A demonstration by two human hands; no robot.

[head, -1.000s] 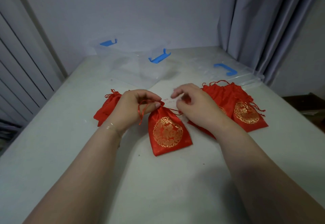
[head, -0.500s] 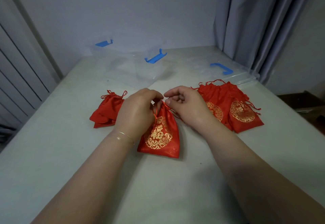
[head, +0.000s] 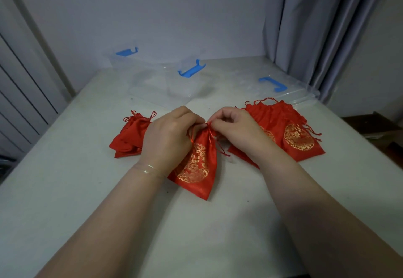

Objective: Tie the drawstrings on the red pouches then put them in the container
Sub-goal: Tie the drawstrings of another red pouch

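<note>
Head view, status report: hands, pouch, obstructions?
Left hand and right hand pinch drawstring at pouch neck. Pouch on table, outside container. Path to container unobstructed.

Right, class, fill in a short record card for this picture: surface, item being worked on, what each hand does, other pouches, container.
surface: pale table
item in work: red pouch with gold emblem, neck gathered
left hand: pinches the drawstring at the neck
right hand: pinches the drawstring
pouches to the left: small pile, cords knotted
pouches to the right: pile, cords loose
container: clear box with blue clips, behind the hands, no pouch inside
</note>
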